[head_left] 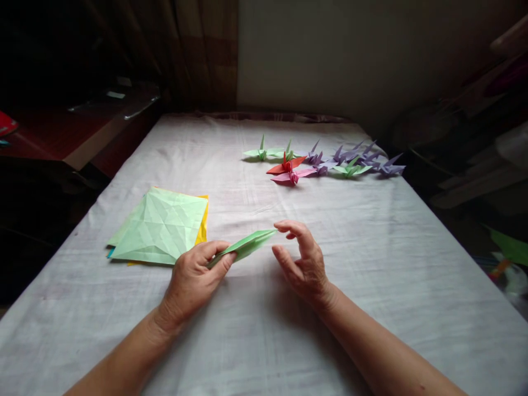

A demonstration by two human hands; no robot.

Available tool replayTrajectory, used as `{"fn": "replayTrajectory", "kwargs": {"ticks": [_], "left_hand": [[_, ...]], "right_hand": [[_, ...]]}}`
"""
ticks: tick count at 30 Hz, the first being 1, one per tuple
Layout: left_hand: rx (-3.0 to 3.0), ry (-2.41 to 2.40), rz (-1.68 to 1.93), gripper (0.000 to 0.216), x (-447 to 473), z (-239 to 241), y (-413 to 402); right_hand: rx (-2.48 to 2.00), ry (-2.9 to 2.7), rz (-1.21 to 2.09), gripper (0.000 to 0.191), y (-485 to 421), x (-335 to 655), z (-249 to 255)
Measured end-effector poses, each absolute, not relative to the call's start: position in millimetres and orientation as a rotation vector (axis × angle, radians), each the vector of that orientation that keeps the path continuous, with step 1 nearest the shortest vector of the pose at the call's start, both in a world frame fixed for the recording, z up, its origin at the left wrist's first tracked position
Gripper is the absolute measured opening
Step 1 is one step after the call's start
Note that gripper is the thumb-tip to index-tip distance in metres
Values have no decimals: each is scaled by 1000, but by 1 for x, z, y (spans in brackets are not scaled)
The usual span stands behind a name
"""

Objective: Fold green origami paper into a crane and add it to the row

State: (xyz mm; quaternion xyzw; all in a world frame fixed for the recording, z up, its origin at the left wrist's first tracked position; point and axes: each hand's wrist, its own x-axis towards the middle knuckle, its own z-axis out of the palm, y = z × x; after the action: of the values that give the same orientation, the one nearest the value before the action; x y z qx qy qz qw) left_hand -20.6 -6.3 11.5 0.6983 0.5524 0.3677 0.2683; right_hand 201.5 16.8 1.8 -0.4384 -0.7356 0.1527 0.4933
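Note:
A folded piece of light green origami paper [249, 242] is pinched between the thumb and fingers of my left hand [198, 272], held above the cloth. Its narrow tip points right. My right hand [305, 264] has thumb and fingers apart, with the index fingertip at or very near that tip; whether it touches, I cannot tell. To the left lies a stack of creased square paper sheets [165, 225], light green on top, with yellow and blue edges showing beneath. My left hand partly covers the stack's near right corner.
Several folded paper cranes stand at the table's far right: green [261, 154], red [287, 165], pink [292, 176] and purple [390, 166] ones. A pale cloth [264, 341] covers the table. A dark red surface [45, 135] adjoins at left; cluttered items [511, 245] sit beyond the right edge.

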Motion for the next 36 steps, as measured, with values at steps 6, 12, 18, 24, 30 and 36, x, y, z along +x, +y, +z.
{"fn": "replayTrajectory", "kwargs": {"ticks": [6, 12, 18, 24, 30, 36], "left_hand": [[1578, 1466, 1081, 22, -13, 16, -8], [1711, 1506, 1031, 17, -5, 17, -12], [1879, 1529, 996, 14, -2, 13, -15], [2057, 1519, 1081, 8, -1, 9, -17], [2154, 1494, 1073, 12, -1, 5, -16], [2105, 1546, 1034, 10, 1, 7, -15]], "right_hand": [[-926, -1843, 502, 4, 9, 187, 10], [-996, -1809, 615, 16, 3, 176, 10], [-1133, -1788, 644, 23, 2, 175, 5], [-1281, -1812, 723, 18, 1, 174, 5], [-1303, -1867, 646, 10, 2, 174, 7], [-1269, -1943, 527, 11, 2, 174, 6]]}}
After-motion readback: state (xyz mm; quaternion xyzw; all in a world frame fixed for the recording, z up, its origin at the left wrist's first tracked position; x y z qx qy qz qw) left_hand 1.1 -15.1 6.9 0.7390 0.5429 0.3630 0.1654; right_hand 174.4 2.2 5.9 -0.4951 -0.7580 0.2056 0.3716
